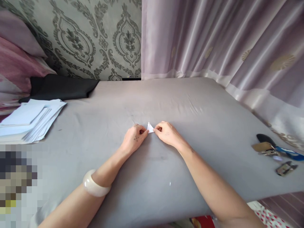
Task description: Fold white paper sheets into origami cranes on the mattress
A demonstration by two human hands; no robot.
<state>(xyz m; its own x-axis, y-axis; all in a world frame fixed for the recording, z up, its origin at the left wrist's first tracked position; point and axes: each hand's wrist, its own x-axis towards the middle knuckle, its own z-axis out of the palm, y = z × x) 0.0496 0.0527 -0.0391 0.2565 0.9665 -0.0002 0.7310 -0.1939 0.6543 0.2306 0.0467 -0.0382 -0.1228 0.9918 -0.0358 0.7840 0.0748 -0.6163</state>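
Note:
A small white piece of folded paper (150,128), roughly triangular with its point upward, is held just over the grey cloth surface (152,177). My left hand (135,137) pinches its left lower corner between thumb and forefinger. From the other side, my right hand (167,133) grips the right lower corner in the same kind of pinch. Both hands are closed, and the fingertips cover the paper's two lower corners. A pale bangle (96,185) circles my left forearm.
Stacked white paper (30,120) lies at the left, before a folded black cloth (64,87). Keys (270,152), blue-handled scissors (289,153) and a small metal object (286,168) rest at the right. Purple curtains (190,38) hang along the back and right.

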